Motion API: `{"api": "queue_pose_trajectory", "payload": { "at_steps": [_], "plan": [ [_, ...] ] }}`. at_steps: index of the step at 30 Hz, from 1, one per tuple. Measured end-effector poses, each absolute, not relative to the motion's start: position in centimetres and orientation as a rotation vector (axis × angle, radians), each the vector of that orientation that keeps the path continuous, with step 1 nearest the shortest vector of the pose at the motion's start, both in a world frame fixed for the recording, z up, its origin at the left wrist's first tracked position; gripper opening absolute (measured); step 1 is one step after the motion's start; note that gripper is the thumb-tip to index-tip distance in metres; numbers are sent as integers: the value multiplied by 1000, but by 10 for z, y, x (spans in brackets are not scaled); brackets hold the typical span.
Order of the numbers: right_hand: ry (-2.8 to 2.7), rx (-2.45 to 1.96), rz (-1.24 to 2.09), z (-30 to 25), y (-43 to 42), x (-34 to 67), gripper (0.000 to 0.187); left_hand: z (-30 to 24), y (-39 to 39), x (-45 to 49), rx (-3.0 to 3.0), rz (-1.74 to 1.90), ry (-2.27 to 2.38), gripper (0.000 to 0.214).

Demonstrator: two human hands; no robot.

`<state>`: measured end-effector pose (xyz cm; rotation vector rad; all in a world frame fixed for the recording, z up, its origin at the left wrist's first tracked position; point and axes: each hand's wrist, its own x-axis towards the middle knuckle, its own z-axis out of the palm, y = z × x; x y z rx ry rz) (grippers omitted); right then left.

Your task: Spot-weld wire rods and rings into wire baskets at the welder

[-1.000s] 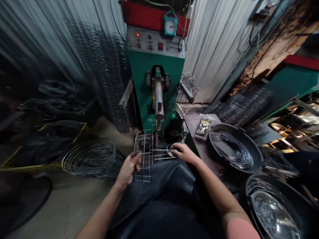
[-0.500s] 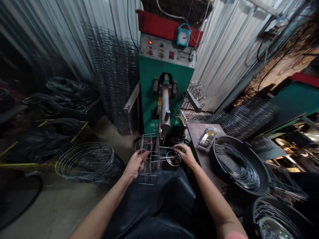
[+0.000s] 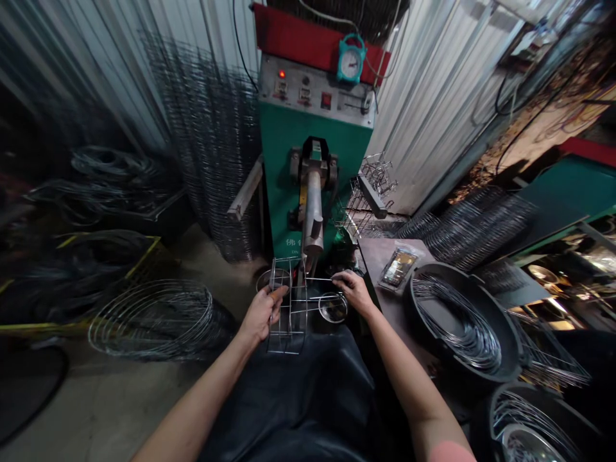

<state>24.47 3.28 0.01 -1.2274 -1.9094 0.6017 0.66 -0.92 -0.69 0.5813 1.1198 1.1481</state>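
My left hand (image 3: 262, 312) is closed around the side of a wire rack (image 3: 290, 333), a small frame of thin metal rods with round wire rings on it. One ring (image 3: 333, 309) sticks out at its right side, below my right hand. My right hand (image 3: 353, 290) pinches the end of a thin metal rod (image 3: 318, 279) that runs left to the rack. The rack sits at the lower tip of the welding machine's arm (image 3: 314, 215). Whether the rod touches the rack there is hard to make out.
The green machine (image 3: 283, 154) stands ahead. At right, a side table (image 3: 392, 298) carries a phone (image 3: 399, 266) and a black basin (image 3: 514, 333) of wire hoops. More hoops (image 3: 154, 321) lie at left, and tall wire stacks (image 3: 212, 147) lean on the wall.
My view has shifted slightly, so the machine appears a little left and higher. The right hand has moved slightly off the ring while still pinching the rod; the left keeps its hold.
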Motion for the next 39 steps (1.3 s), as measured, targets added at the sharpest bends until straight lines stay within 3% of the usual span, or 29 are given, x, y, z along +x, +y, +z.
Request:
{"api": "queue_pose_trajectory", "payload": {
  "at_steps": [14, 23, 39],
  "plan": [
    [-1905, -1255, 608, 0, 50, 248, 14, -4, 5, 11, 559, 1144, 1084, 36],
    [-1973, -1386, 271, -3, 16, 254, 22, -6, 6, 11, 585, 1168, 1060, 37],
    [-1855, -1491, 255, -2, 32, 230, 28, -6, 10, 15, 550, 1263, 1016, 37]
  ]
}}
